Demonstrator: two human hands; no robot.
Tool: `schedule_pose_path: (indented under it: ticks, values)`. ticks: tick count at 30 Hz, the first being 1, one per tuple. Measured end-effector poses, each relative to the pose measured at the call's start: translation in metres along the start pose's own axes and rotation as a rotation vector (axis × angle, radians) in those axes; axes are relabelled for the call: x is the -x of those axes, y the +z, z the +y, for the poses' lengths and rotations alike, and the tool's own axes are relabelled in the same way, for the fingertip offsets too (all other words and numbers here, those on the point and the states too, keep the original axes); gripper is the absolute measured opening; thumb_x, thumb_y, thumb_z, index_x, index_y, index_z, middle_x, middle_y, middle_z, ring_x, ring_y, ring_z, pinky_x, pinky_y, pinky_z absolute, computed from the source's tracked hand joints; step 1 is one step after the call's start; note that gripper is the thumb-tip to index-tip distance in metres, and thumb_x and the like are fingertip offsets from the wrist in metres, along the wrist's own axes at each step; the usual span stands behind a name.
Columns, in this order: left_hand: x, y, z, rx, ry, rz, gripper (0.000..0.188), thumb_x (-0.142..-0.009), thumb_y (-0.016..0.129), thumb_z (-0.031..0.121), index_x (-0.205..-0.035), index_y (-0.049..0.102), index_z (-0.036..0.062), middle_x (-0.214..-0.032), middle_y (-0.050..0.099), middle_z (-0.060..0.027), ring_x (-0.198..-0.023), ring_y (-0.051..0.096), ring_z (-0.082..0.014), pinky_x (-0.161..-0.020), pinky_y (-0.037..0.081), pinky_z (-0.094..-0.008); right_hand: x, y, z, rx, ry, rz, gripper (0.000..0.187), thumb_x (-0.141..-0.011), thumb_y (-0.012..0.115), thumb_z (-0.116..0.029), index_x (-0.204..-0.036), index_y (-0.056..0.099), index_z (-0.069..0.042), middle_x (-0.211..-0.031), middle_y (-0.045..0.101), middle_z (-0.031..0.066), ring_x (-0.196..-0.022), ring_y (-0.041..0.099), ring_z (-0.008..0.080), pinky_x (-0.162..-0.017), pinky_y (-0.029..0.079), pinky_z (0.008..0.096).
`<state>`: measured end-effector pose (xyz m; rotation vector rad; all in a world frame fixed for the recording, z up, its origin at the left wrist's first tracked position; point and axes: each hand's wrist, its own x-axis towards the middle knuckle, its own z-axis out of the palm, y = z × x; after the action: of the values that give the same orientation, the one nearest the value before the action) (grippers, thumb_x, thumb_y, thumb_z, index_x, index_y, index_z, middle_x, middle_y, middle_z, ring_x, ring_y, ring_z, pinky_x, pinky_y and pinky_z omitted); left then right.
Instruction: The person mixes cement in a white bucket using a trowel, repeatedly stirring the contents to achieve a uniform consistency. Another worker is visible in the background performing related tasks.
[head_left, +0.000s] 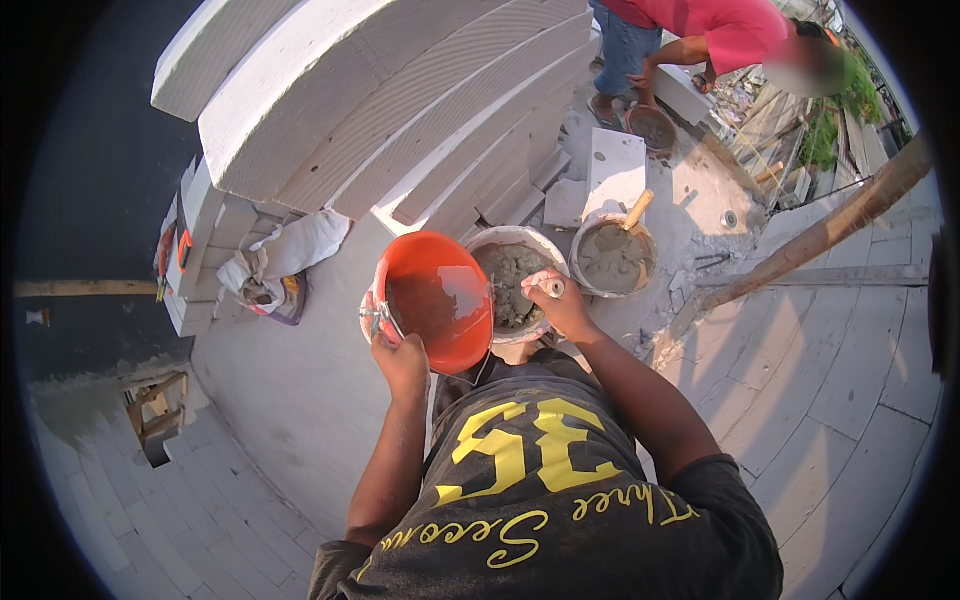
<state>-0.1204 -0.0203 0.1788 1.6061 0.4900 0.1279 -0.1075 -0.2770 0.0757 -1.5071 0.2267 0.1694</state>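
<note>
Orange plastic fills the middle of the head view: an orange bowl (440, 300), tilted toward a white bucket (515, 285) of grey mortar, so its wet inside faces the bucket. The left hand (398, 350) is closed on the bowl's lower rim, together with a thin metal piece. The right hand (560, 300) is closed around a tool handle (553, 287) above the bucket, probably for stirring. A second bucket (613, 255) with a wooden stick stands just beside, right of centre. White blocks (400, 110) lean at the upper left. Another person (700, 45) bends over a dark pan (652, 127) at the top.
</note>
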Motion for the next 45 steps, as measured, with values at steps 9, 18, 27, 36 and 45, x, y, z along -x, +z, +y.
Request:
schedule_pose_path:
  ticks: [9,18,27,36,45]
  values:
    - [-0.002,-0.019,0.016,0.242,-0.126,0.198,0.036,-0.064,0.044,-0.015,-0.098,0.049,-0.0022,-0.074,0.051,-0.006,-0.053,0.05,-0.0134,-0.046,0.04,-0.0268,-0.009,0.003,0.013,-0.188,0.034,0.08,0.009,-0.083,0.068,-0.007,-0.09,0.064,-0.003,-0.085,0.065,0.0014,-0.079,0.06,0.0096,-0.074,0.047,0.0253]
    - [0.009,-0.096,0.029,0.707,-0.303,0.031,0.08,-0.058,0.04,-0.009,-0.137,0.034,-0.0029,-0.125,0.052,-0.0197,-0.117,0.053,-0.0368,-0.104,0.044,-0.0478,-0.042,0.022,-0.057,-0.244,-0.167,0.211,0.016,-0.078,0.071,-0.008,-0.07,0.058,-0.004,-0.064,0.057,-0.0008,-0.058,0.051,0.0089,-0.055,0.04,0.0266]
    - [0.052,-0.14,0.131,0.795,-0.225,0.001,0.067,-0.063,0.039,-0.008,-0.129,0.04,-0.0097,-0.124,0.054,-0.0231,-0.116,0.055,-0.0357,-0.103,0.045,-0.0495,-0.051,0.019,-0.045,-0.155,-0.154,0.135,0.012,-0.075,0.066,-0.002,-0.066,0.058,-0.003,-0.06,0.056,0.0012,-0.053,0.052,0.0092,-0.052,0.04,0.0247]
    - [0.081,-0.168,0.241,0.869,-0.045,-0.106,0.062,-0.063,0.04,-0.009,-0.126,0.044,-0.0124,-0.132,0.047,-0.0288,-0.124,0.047,-0.0432,-0.109,0.032,-0.0619,-0.051,0.023,-0.013,-0.174,-0.071,0.097,0.014,-0.072,0.072,-0.008,-0.065,0.06,-0.003,-0.059,0.057,-0.0009,-0.055,0.053,0.008,-0.053,0.041,0.0263]
    - [0.024,-0.214,0.316,0.925,0.159,-0.311,0.056,-0.07,0.035,-0.009,-0.124,0.05,-0.0056,-0.136,0.048,-0.0222,-0.132,0.04,-0.041,-0.11,0.027,-0.0681,-0.047,0.031,-0.006,0.022,-0.034,-0.003,0.015,-0.073,0.07,-0.009,-0.063,0.06,-0.003,-0.06,0.058,0.001,-0.056,0.052,0.0086,-0.055,0.04,0.0274]
